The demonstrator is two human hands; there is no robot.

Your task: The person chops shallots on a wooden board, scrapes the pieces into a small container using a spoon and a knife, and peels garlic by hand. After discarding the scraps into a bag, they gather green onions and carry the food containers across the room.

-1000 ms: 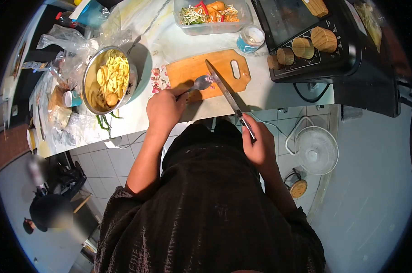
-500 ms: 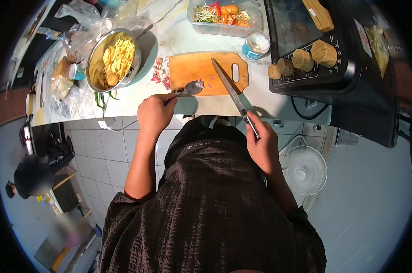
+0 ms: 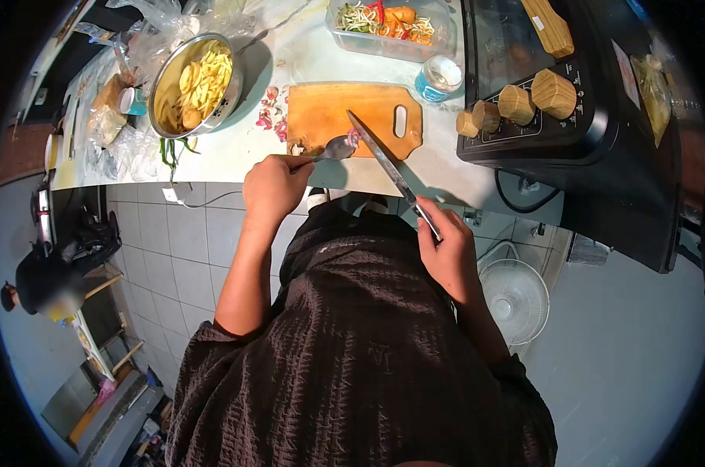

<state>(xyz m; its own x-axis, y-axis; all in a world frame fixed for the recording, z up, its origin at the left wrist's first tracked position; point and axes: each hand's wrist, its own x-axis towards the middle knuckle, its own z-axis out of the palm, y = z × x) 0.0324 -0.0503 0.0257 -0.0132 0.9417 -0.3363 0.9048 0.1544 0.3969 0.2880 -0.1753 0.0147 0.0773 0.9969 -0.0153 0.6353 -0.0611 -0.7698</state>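
Note:
My left hand (image 3: pixel 275 187) is closed around the handle of a metal spoon (image 3: pixel 337 148), whose bowl lies over the near edge of the wooden cutting board (image 3: pixel 333 105). Small pinkish chopped pieces (image 3: pixel 353 138), perhaps shallot, sit at the spoon's tip. In my right hand (image 3: pixel 450 243) is a long knife (image 3: pixel 389 167), gripped by its handle. Its blade slants up and left across the board, right beside the spoon tip and the pieces. A small pale lump (image 3: pixel 296 149) rests at the board's lower left corner.
Reddish peels (image 3: pixel 268 117) lie left of the board. Further left stands a metal pot (image 3: pixel 159 117) of yellow strips, with green chillies (image 3: pixel 168 152) below. Behind are a plastic container (image 3: pixel 391 48) of cut vegetables and a small jar (image 3: pixel 439 79). A black oven (image 3: pixel 601 144) stands at right.
The knife blade has swung left against the spoon's tip, and the scattered pinkish pieces are now gathered there. My left hand has shifted slightly right with the spoon.

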